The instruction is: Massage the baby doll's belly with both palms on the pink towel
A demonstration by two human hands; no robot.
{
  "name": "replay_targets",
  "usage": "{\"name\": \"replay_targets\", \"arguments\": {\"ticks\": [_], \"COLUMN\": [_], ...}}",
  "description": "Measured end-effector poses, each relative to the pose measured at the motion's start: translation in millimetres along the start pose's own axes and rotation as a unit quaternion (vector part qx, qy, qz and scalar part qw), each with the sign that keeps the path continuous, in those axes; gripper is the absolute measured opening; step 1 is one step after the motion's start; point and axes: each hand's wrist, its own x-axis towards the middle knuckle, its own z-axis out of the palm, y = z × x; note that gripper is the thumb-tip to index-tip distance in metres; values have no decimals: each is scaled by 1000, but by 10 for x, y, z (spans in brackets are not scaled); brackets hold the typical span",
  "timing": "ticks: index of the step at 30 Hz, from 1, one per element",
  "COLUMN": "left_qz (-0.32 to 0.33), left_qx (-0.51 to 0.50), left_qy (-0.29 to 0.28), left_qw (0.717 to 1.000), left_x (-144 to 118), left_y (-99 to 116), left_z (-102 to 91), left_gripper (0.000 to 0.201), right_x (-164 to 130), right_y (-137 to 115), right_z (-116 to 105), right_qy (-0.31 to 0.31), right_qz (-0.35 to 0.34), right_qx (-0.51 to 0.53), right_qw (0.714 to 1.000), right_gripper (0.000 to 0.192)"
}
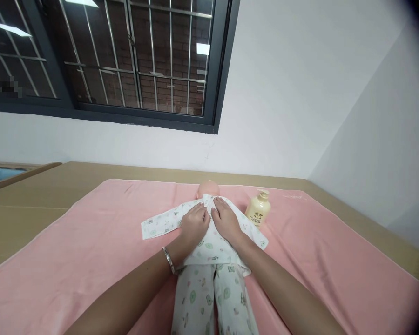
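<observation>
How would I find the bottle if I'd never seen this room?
Look at the pink blanket on the table. A baby doll in printed pyjamas lies there; beside its head stands the bottle, cream-yellow with a pump top, the only upright thing on the blanket.

A pink blanket is spread over a tan table that runs to the white wall. On the blanket, toward its far right part, stands 1 cream pump bottle, upright, with a small printed label on its front. A dark-framed window with metal bars fills the upper left, brick showing behind it. At the far left edge lies a wooden-framed panel.
</observation>
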Motion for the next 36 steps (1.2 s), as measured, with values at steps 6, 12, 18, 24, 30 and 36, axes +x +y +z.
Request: {"name": "replay_targets", "arguments": {"ticks": [6, 12, 18, 24, 30, 36], "left_qz": [-91, -107, -100, -32, -14, -44], "left_qx": [14, 20, 15, 30, 46, 45], "left_qy": [-106, -193, -196, -150, -116, -132], "left_qw": [990, 975, 975, 988, 992, 989], "left_x": [54, 145, 162, 108, 64, 88], "left_y": [18, -54, -95, -18, 76, 93], "left_z": [-41, -13, 3, -52, -82, -96], "left_gripper": [36, 50, 48, 33, 28, 32], "right_x": [-33, -171, -215, -162, -12, -2], "right_y": [-107, -352, -441, -384, -164, -112], "right_z": [-40, -89, -122, -174, -214, -122], "right_qy": [-2, 0, -11, -16, -45, -41], "right_qz": [19, 29, 30, 30, 20, 10], "right_qx": [-19, -101, -144, -119, -29, -38], "right_qw": [1000, 994, 989, 992, 998, 998], "right_gripper": [49, 44, 39, 38, 39, 48]}}
